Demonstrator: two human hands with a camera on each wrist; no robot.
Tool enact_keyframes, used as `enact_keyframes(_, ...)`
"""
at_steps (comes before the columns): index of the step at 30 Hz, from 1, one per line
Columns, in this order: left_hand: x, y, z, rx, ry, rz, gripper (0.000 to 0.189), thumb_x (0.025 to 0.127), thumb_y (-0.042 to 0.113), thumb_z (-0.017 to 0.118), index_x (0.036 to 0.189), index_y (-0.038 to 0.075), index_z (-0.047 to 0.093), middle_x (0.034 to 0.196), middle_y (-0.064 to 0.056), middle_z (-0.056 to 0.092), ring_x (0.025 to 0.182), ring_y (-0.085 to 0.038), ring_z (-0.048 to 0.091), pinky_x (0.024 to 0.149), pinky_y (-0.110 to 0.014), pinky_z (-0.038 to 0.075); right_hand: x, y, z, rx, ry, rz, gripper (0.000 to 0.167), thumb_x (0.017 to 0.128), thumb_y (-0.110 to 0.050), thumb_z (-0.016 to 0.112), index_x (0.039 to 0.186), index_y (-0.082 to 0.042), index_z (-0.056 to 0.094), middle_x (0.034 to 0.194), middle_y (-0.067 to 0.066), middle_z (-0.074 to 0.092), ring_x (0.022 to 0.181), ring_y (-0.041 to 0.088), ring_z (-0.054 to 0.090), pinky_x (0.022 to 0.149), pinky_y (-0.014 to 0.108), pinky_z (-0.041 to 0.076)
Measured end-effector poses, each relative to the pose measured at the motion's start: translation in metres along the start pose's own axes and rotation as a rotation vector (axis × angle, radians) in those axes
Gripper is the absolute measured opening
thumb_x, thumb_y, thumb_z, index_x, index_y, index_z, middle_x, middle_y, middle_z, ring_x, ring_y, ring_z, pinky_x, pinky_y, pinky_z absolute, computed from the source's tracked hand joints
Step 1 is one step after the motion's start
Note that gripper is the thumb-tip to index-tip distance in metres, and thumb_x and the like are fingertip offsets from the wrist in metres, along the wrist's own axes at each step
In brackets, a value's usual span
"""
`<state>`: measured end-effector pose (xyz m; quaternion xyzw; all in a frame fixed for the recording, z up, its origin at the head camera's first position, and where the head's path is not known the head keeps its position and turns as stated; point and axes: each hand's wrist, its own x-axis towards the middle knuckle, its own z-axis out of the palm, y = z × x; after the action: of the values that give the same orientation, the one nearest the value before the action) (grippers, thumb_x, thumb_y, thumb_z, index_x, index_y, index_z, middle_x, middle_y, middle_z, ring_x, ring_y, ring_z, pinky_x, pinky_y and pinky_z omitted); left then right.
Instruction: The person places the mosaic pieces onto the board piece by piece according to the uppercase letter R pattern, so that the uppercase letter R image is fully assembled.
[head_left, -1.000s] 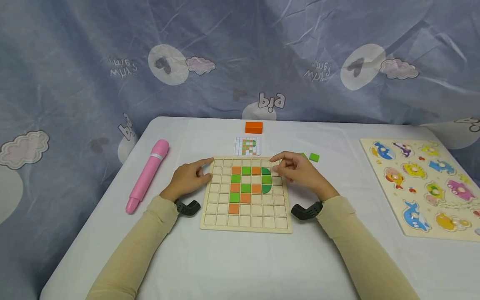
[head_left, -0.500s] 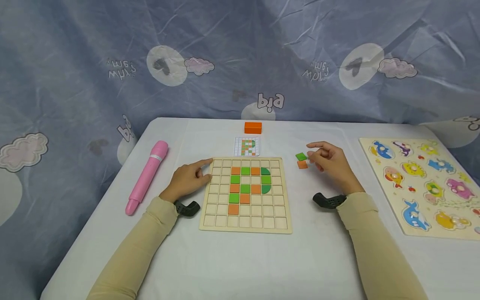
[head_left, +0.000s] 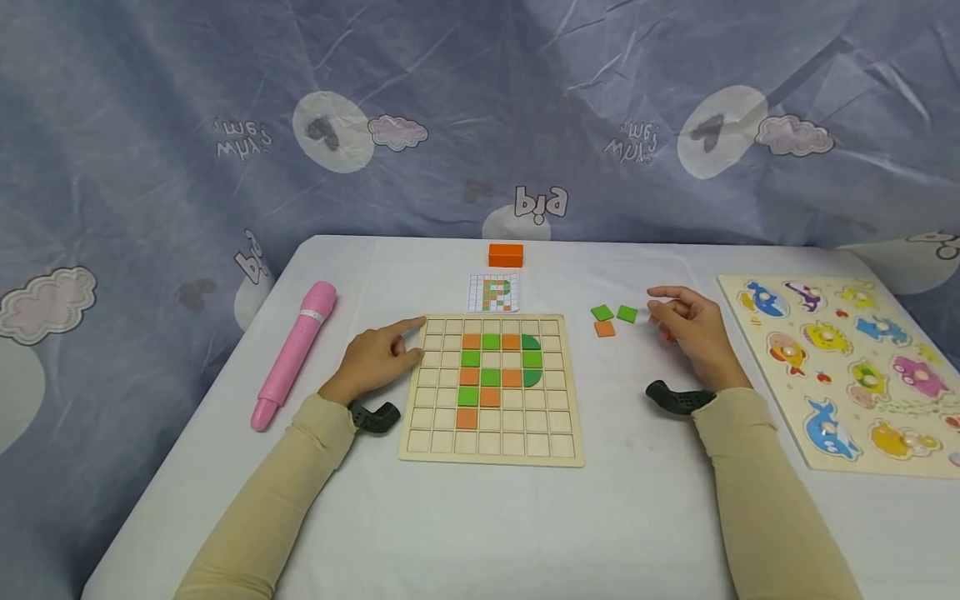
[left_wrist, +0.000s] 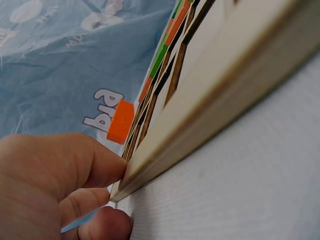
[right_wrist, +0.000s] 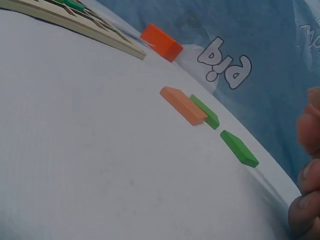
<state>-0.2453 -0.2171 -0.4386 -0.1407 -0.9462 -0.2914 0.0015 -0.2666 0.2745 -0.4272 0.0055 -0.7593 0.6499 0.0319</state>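
A square wooden grid board (head_left: 435,417) lies flat on the table, with orange and green tiles set in several of its cells. My left hand (head_left: 375,358) rests at its left side, index fingertip at the far corner and thumb against the edge. The left wrist view shows those fingers (left_wrist: 102,162) touching the board's rim. To the right of the board lie two green tiles (head_left: 627,314) and an orange tile (head_left: 604,329). Just right of them is my right hand (head_left: 693,329), fingers loosely bent and nothing visible in them.
Beyond the board lies a small pattern card (head_left: 493,293), with an orange block (head_left: 506,255) behind it. A pink microphone-shaped stick (head_left: 296,354) lies at left. An animal puzzle board (head_left: 847,375) covers the right side. A patterned cloth (head_left: 450,108) hangs behind the table.
My right hand has moved from the board's right edge, over the loose tiles, to their right side, uncovering them. My left hand stays at the board's edge.
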Motion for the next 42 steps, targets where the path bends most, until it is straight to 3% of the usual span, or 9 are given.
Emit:
enact_keyframes(8,0.0,0.001,0.0,0.004,0.0,-0.005,0.058,0.098,0.028,0.071,0.154,0.01,0.063,0.073,0.002,0.06,0.064,-0.014,0.052,0.062,-0.033,0.037,0.001,0.004,0.001,-0.059,0.008,0.002,0.017,0.107,-0.015,0.069,0.124,-0.016,0.07,0.08,-0.012,0.068,0.062,0.006,0.054,0.056,0.019,0.048)
enact_keyframes(15,-0.001,0.001,-0.001,0.003,-0.001,-0.011,0.059,0.098,0.028,0.071,0.154,0.01,0.062,0.073,0.002,0.06,0.064,-0.014,0.052,0.061,-0.032,0.037,0.003,0.006,0.004,-0.238,0.005,0.023,0.041,0.105,-0.018,0.071,0.139,0.004,0.063,0.079,-0.014,0.064,0.064,0.004,0.056,0.059,0.019,0.049)
enact_keyframes(20,-0.002,0.001,-0.001,0.005,0.002,-0.011,0.059,0.098,0.028,0.071,0.154,0.01,0.062,0.072,0.003,0.06,0.064,-0.014,0.052,0.061,-0.032,0.037,0.002,0.003,0.009,-0.407,-0.007,0.029,0.044,0.103,-0.019,0.073,0.141,0.001,0.065,0.079,-0.009,0.062,0.065,0.005,0.056,0.061,0.021,0.049)
enact_keyframes(30,0.0,0.0,0.0,0.006,0.006,0.001,0.059,0.098,0.028,0.072,0.153,0.01,0.063,0.071,0.004,0.059,0.063,-0.014,0.052,0.061,-0.033,0.037,0.002,0.0,0.016,-0.563,0.036,0.039,0.044,0.1,-0.019,0.077,0.138,0.001,0.069,0.075,-0.003,0.061,0.064,0.011,0.053,0.06,0.027,0.043)
enact_keyframes(42,0.0,0.0,0.0,0.001,-0.001,-0.006,0.06,0.098,0.029,0.071,0.154,0.011,0.062,0.072,0.003,0.059,0.063,-0.014,0.051,0.061,-0.034,0.037,0.001,0.001,0.022,-0.648,0.072,-0.019,0.035,0.099,-0.018,0.077,0.126,0.004,0.075,0.074,0.002,0.06,0.069,0.018,0.051,0.063,0.032,0.04)
